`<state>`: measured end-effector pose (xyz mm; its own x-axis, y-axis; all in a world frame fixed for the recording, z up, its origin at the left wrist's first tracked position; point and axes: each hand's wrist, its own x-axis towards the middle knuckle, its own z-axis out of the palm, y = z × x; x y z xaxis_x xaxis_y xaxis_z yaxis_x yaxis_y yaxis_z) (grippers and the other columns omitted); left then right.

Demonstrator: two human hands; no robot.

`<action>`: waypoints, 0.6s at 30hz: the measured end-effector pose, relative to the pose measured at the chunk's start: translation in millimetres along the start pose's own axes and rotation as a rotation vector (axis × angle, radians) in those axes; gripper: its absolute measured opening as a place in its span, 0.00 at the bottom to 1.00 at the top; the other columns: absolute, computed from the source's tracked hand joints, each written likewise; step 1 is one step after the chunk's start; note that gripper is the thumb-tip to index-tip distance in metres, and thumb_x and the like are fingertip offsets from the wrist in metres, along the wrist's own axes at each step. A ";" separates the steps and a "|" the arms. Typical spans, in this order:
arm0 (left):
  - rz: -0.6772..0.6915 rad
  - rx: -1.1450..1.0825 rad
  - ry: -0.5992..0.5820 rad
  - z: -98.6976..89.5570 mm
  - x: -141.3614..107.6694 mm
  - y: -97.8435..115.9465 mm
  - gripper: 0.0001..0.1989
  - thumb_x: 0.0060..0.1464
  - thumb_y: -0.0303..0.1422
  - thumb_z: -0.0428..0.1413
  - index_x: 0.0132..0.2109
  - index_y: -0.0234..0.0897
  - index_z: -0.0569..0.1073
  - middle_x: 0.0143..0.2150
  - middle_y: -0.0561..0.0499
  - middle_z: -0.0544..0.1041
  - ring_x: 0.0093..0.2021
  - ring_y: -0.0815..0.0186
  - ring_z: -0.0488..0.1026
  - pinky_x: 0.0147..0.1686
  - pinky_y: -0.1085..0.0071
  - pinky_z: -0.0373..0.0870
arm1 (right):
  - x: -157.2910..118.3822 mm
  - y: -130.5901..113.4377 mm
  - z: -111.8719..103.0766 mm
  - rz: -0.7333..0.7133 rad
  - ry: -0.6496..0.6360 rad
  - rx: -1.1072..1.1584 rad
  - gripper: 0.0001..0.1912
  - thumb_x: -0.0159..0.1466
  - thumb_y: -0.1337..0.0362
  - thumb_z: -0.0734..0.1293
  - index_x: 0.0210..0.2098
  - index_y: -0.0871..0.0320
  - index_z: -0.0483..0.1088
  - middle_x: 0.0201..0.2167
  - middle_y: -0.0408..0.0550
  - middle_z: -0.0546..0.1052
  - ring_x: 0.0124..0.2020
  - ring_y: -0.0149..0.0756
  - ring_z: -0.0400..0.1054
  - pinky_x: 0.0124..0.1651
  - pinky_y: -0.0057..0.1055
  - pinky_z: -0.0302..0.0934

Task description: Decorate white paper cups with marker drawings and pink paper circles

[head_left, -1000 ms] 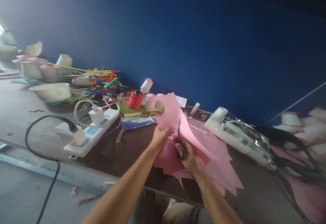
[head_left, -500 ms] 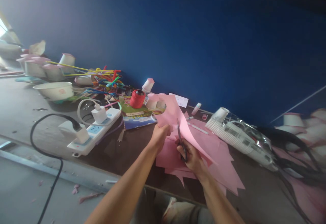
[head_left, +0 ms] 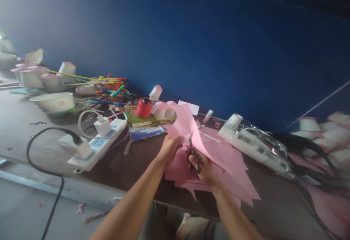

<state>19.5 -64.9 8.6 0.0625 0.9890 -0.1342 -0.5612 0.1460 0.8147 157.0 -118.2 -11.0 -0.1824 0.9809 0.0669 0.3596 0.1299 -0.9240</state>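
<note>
A pink paper sheet point(head_left: 182, 120) is pinched at its lower left edge by my left hand point(head_left: 170, 149). My right hand point(head_left: 202, 165) is closed round the dark handles of a pair of scissors point(head_left: 190, 142), whose blades point up and lie at the paper. The sheet curls down to the right over my right hand. Under both hands more pink sheets point(head_left: 240, 174) with jagged edges lie in a loose pile on the dark table point(head_left: 142, 167). A white pen point(head_left: 210, 137) and a glue stick point(head_left: 207, 116) lie behind the pile.
A power strip point(head_left: 98, 145) with plugs and cables lies left, near a red thread spool point(head_left: 144, 108) on a booklet point(head_left: 144, 132). Coloured pipe cleaners point(head_left: 112, 83) and a white bowl point(head_left: 53, 102) stand further left. Right is a bagged stack of paper cups point(head_left: 246, 143). A blue wall rises behind.
The view has shifted slightly, so most things appear a little further left and the far-left ones lower. The scissors and the curled paper have tilted slightly; both hands keep their holds.
</note>
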 end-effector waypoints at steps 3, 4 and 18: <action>0.020 0.032 0.001 -1.1 1.5 -2.5 0.06 0.35 0.26 0.57 0.25 0.33 0.67 0.22 0.56 0.64 0.22 0.75 0.60 0.22 0.76 0.58 | 2.2 6.9 -0.4 -0.029 -0.002 -0.041 0.23 0.61 0.44 0.58 0.41 0.58 0.65 0.25 0.43 0.69 0.25 0.32 0.64 0.31 0.28 0.61; 0.028 0.043 0.003 -1.5 2.1 -3.3 0.05 0.36 0.26 0.57 0.26 0.33 0.68 0.22 0.56 0.65 0.22 0.74 0.61 0.22 0.76 0.58 | 2.9 8.5 -0.6 -0.047 0.004 -0.056 0.23 0.61 0.45 0.58 0.41 0.58 0.65 0.28 0.44 0.70 0.28 0.33 0.65 0.33 0.29 0.62; 0.060 0.034 0.004 -3.2 4.0 -5.2 0.06 0.35 0.26 0.56 0.21 0.34 0.64 0.19 0.58 0.60 0.20 0.76 0.56 0.22 0.77 0.57 | 3.0 12.7 0.3 -0.103 0.017 -0.035 0.19 0.62 0.47 0.59 0.39 0.57 0.65 0.21 0.41 0.66 0.22 0.31 0.62 0.28 0.28 0.61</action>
<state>20.0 -61.7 2.0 0.0263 0.9959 -0.0865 -0.5358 0.0870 0.8398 160.8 -113.7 -22.6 -0.2048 0.9643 0.1677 0.3718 0.2352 -0.8980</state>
